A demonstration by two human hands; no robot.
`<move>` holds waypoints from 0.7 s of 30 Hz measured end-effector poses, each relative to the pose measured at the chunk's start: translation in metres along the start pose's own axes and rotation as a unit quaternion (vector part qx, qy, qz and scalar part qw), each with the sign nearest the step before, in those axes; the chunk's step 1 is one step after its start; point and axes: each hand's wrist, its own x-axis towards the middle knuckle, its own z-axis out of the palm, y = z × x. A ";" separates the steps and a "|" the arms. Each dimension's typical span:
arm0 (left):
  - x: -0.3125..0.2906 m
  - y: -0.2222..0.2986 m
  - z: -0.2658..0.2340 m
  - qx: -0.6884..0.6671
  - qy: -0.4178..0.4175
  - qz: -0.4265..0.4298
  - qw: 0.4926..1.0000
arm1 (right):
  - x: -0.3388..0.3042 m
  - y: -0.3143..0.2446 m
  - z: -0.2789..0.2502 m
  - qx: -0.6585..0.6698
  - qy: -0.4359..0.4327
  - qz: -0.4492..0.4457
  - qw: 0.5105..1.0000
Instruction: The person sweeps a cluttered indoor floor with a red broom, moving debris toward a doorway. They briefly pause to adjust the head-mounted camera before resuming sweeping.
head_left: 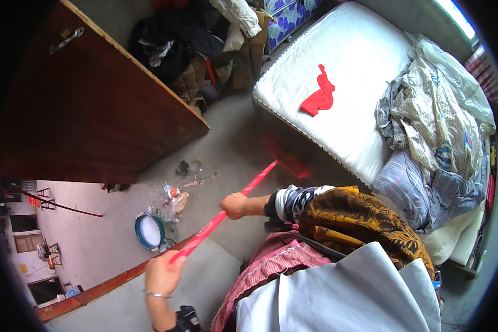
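Note:
A broom with a red handle slants across the floor, and both my hands are closed round it. My left hand, with a bangle at the wrist, grips the handle's near end. Farther up the stick, my right hand is wrapped round it, its arm in a patterned sleeve. The red broom head is smeared by motion, low beside the bed. Left of the handle lies a small heap of litter, with scraps of plastic and dark bits around it.
A teal basin with whitish contents stands by the door sill. A brown wooden door stands ajar at left. The bed at right bears a red cloth and heaped bedding. Clothes and cardboard are piled behind.

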 end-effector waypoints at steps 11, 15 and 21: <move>0.035 0.103 -0.150 0.049 0.374 0.128 0.917 | 0.041 -0.045 -0.178 0.175 0.351 -0.141 0.909; 0.083 0.098 -0.169 0.013 0.394 0.164 0.904 | 0.067 -0.027 -0.222 0.167 0.388 -0.131 0.897; 0.167 0.061 -0.209 -0.060 0.405 0.244 0.879 | 0.126 0.001 -0.290 0.088 0.411 -0.078 0.904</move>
